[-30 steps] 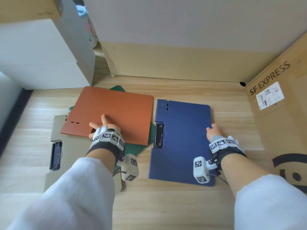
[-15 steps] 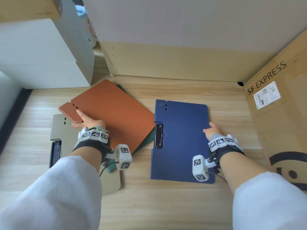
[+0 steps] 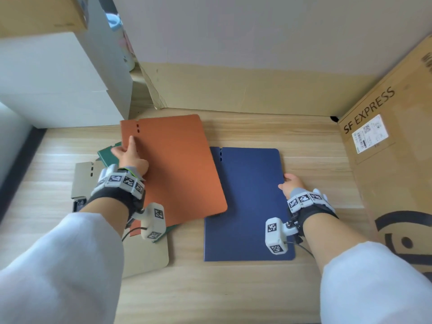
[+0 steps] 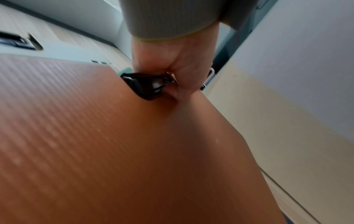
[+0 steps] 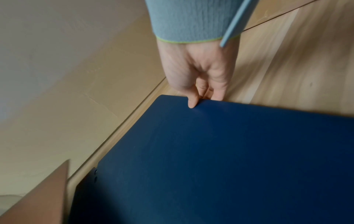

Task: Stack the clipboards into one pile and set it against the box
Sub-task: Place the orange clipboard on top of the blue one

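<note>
My left hand grips the orange clipboard at its left edge. In the left wrist view its fingers curl under the orange clipboard beside the black clip. The board is raised and tilted, and its right edge overlaps the left side of the blue clipboard, which lies flat on the wooden floor. My right hand pinches the blue board's right edge; in the right wrist view the right hand has its thumb on top of the blue clipboard. A green clipboard and a beige clipboard lie under the orange one.
A brown SF EXPRESS cardboard box stands along the right side. A cardboard wall closes the back and white boxes stand at the back left. Bare wooden floor lies in front of the clipboards.
The left hand has turned the orange clipboard clockwise, lifted it and carried it right, so it now covers the blue board's clip. The right hand has stayed at the blue board's edge.
</note>
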